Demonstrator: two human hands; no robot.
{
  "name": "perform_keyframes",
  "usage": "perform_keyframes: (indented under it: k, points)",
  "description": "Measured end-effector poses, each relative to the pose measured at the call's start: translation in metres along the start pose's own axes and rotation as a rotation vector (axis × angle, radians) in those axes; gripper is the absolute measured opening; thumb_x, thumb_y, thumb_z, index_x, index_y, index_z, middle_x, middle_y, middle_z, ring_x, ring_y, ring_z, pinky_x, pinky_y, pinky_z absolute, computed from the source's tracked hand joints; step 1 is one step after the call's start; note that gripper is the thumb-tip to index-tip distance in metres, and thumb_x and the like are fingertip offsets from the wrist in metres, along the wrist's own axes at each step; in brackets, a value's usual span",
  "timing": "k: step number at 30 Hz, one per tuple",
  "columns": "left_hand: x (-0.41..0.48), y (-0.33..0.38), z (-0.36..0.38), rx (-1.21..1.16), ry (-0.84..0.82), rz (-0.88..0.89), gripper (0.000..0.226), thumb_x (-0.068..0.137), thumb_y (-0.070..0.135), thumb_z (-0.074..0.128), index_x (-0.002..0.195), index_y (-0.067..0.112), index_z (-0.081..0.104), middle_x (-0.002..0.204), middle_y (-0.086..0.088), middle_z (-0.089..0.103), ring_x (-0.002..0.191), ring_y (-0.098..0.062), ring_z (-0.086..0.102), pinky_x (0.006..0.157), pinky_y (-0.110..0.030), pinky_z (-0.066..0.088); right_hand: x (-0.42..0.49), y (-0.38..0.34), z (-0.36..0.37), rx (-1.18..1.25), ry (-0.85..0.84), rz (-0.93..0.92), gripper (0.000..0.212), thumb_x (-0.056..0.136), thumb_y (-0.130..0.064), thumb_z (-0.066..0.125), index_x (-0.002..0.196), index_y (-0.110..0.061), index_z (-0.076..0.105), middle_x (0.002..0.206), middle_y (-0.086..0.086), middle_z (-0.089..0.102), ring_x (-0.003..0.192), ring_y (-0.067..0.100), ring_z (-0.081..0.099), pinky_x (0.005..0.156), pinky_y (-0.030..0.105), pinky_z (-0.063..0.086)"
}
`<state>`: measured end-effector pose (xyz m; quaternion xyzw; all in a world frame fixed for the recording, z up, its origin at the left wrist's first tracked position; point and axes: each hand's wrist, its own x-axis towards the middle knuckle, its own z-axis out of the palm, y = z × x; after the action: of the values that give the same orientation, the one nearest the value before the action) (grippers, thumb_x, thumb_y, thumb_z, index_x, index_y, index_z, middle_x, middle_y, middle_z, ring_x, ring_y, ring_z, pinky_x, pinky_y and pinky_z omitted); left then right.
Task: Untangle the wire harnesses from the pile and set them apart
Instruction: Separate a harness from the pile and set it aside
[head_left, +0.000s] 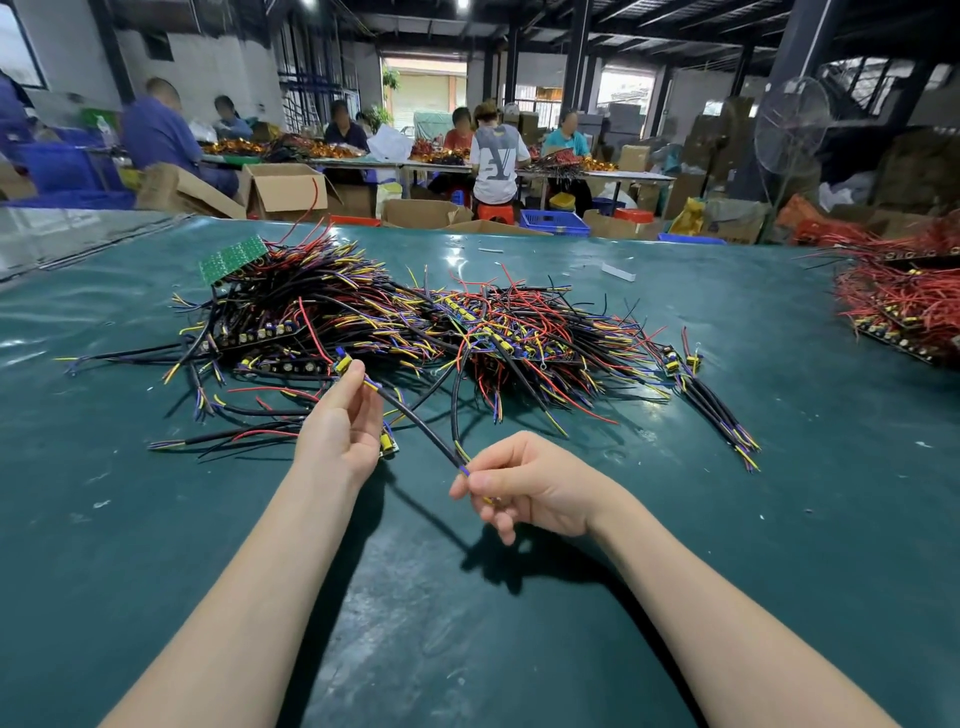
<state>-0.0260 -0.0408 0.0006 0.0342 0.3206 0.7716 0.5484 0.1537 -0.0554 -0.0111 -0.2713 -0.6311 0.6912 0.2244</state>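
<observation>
One black wire harness (417, 425) is held off the table and pinched at both ends by the left hand (340, 423) and the right hand (527, 483), just in front of the pile (415, 317). Green mat (467, 623) is spread wide on the pile's near side.

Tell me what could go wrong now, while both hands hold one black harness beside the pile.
1. The left hand holds the black harness right at the edge of the pile; pulling may drag crossed wires along.
2. The right hand pinches only the thin coloured wire ends, which may slip or be strained.
3. The small board beside the left hand may snag on loose wires.
</observation>
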Motion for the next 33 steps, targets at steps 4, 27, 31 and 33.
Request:
perform_keyframes:
  k: [4, 27, 31, 33]
  points:
    - [-0.006, 0.0, 0.003, -0.099, -0.075, -0.118, 0.017, 0.086, 0.005, 0.061, 0.069, 0.006, 0.056, 0.046, 0.003, 0.059, 0.036, -0.002, 0.054, 0.044, -0.011, 0.047, -0.004, -0.004, 0.0, -0.085, -0.064, 0.054, 0.035, 0.077, -0.018, 0.054, 0.044, -0.014, 0.064, 0.033, -0.006, 0.047, 0.024, 0.003, 0.035, 0.034, 0.012, 0.038]
    - [-0.036, -0.044, 0.002, 1.129, -0.531, -0.063, 0.022, 0.088, 0.012, 0.061, 0.068, 0.006, 0.067, 0.047, 0.006, 0.052, 0.039, -0.001, 0.045, 0.041, -0.013, 0.041, 0.004, 0.003, -0.021, 0.095, 0.642, -0.212, 0.024, 0.092, -0.01, 0.052, 0.071, -0.012, 0.062, 0.057, -0.008, 0.065, 0.051, 0.002, 0.06, 0.045, 0.015, 0.045]
    - [-0.034, -0.042, 0.003, 1.176, -0.57, -0.024, 0.02, 0.088, 0.014, 0.061, 0.07, 0.012, 0.069, 0.045, 0.011, 0.051, 0.039, 0.001, 0.041, 0.035, -0.012, 0.028, 0.003, 0.001, -0.022, 0.198, 0.687, -0.226, 0.021, 0.089, -0.008, 0.055, 0.07, -0.012, 0.063, 0.056, -0.007, 0.065, 0.051, 0.006, 0.062, 0.044, 0.015, 0.044]
    - [-0.033, -0.042, 0.003, 1.178, -0.569, 0.007, 0.017, 0.087, 0.013, 0.062, 0.071, 0.013, 0.07, 0.046, 0.011, 0.052, 0.04, 0.0, 0.04, 0.036, -0.012, 0.028, 0.004, 0.002, -0.023, 0.249, 0.767, -0.25, 0.02, 0.085, -0.005, 0.061, 0.066, -0.012, 0.063, 0.056, -0.006, 0.063, 0.05, 0.005, 0.06, 0.044, 0.016, 0.045]
